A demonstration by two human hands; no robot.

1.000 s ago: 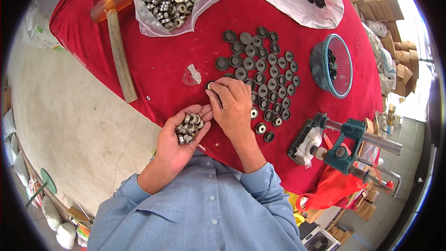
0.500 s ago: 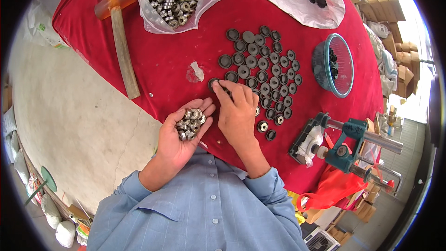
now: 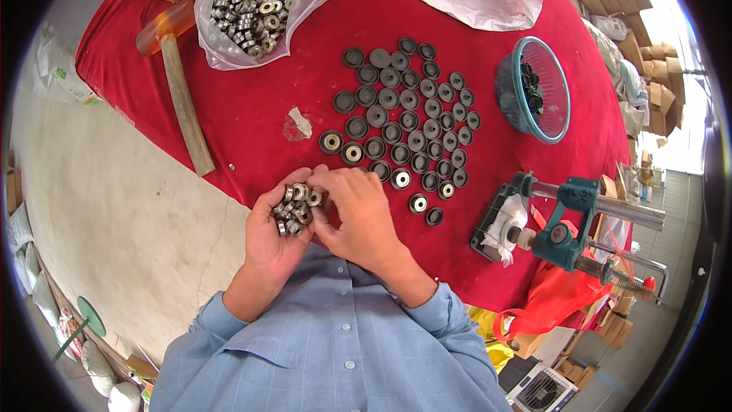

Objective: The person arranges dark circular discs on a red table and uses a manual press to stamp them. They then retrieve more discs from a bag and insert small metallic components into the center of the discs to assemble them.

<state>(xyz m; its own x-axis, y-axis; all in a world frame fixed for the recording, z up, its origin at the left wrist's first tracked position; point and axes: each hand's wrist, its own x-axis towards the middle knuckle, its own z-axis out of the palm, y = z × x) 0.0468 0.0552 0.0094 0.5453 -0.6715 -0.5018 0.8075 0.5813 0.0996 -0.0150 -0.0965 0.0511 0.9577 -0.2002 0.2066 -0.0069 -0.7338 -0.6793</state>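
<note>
Cupped in my left hand (image 3: pixel 268 248) is a small heap of silver ball bearings (image 3: pixel 293 214). My right hand (image 3: pixel 362 217) reaches over this heap, its thumb and fingertips closing on a bearing (image 3: pixel 314 198) at the heap's edge. Beyond both hands, many round black caps (image 3: pixel 389 99) are spread over the red cloth (image 3: pixel 267 118). Bearings sit inside several caps on the near side, including a left cap (image 3: pixel 331 142) and the cap beside it (image 3: pixel 352 154). Part of one cap (image 3: pixel 380 170) lies hidden behind my right hand.
A bag of bearings (image 3: pixel 255 8) and a mallet (image 3: pixel 183 91) lie at the far left. Black parts fill a white sack (image 3: pixel 465 8) at the back. To the right stand a blue basket (image 3: pixel 534 91) and a green metal press (image 3: pixel 568 225).
My right hand has drawn back from the caps at the left to the bearings in my left palm. Bearings now show in two left caps. The whole view has shifted slightly.
</note>
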